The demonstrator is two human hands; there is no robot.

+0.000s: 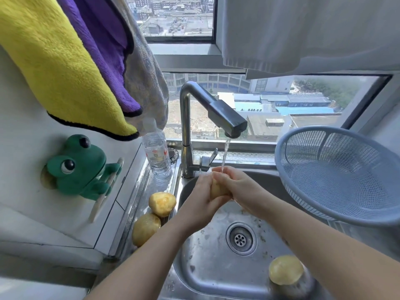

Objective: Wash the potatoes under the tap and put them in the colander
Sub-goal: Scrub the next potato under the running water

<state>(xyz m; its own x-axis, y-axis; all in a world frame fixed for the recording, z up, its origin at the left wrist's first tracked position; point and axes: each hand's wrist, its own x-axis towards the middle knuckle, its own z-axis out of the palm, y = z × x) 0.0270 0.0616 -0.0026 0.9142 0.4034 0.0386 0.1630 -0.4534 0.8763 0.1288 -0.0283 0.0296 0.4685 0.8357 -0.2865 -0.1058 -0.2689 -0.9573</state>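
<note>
A yellowish potato sits between both hands under the running water from the steel tap. My left hand grips it from the left and below; my right hand wraps over it from the right. Two more potatoes lie on the steel ledge left of the sink. Another potato rests inside the sink at its front right. The blue-grey plastic colander stands tilted at the sink's right edge, with nothing visible in it.
A clear water bottle stands left of the tap base. A green frog holder sticks to the left wall. Yellow, purple and grey towels hang above it. The drain is in the middle of the sink. A window is behind the tap.
</note>
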